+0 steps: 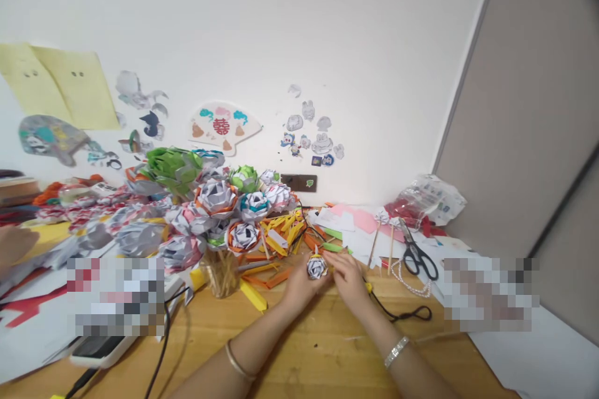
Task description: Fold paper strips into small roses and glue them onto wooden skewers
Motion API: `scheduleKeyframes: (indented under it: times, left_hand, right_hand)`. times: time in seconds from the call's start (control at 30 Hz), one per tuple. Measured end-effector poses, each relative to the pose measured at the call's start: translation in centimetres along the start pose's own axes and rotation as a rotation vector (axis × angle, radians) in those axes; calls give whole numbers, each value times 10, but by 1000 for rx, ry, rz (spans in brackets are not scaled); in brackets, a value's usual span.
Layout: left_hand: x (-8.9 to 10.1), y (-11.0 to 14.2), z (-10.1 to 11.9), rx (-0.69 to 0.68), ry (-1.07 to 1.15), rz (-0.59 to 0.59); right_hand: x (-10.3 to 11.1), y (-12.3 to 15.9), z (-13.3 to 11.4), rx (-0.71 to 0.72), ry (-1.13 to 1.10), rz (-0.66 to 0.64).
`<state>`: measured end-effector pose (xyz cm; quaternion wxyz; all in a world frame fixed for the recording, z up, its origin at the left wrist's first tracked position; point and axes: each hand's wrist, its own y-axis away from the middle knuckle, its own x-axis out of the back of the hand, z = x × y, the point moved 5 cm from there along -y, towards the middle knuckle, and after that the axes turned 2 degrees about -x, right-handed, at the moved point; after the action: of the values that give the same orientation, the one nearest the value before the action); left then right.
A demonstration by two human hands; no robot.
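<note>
A small paper flower point(317, 267) with white petals and a bit of yellow at its edge is held in front of me above the table. My left hand point(299, 280) is closed around it from the left and below. From the right, my right hand point(345, 269) meets it with fingers bent together at the flower's side; what they pinch, if anything, is hidden. Just behind the hands lie loose folded strips of yellow and orange paper point(281, 234).
To the left, a clear jar point(219, 277) holds several finished paper flowers point(216, 196). Black scissors point(420, 260), a bead string point(412, 287) and paper sheets point(358, 243) lie right. A black cable point(402, 315) runs near my right wrist. At the far left another person's hand point(16, 244) shows.
</note>
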<state>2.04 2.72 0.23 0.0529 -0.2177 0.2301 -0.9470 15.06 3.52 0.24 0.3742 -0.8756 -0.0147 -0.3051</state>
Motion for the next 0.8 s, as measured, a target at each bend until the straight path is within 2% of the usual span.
scheduleKeyframes:
  times: [0.27, 0.5, 0.6, 0.73, 0.8]
  left_hand:
    - [-5, 3, 1, -68, -16, -40]
    - [1, 1, 7, -104, -70, -31]
    - [3, 0, 9, -126, -96, -27]
    - [2, 2, 15, -181, -137, -65]
    - [2, 4, 19, -212, -162, -79]
  right_hand:
    - [9, -3, -3, 18, -64, 35]
    - [5, -3, -6, -3, -111, 34]
    - [13, -8, -4, 11, -170, 4]
    - [40, -17, 15, -199, -340, 92]
    - [44, -17, 19, -258, -362, 87]
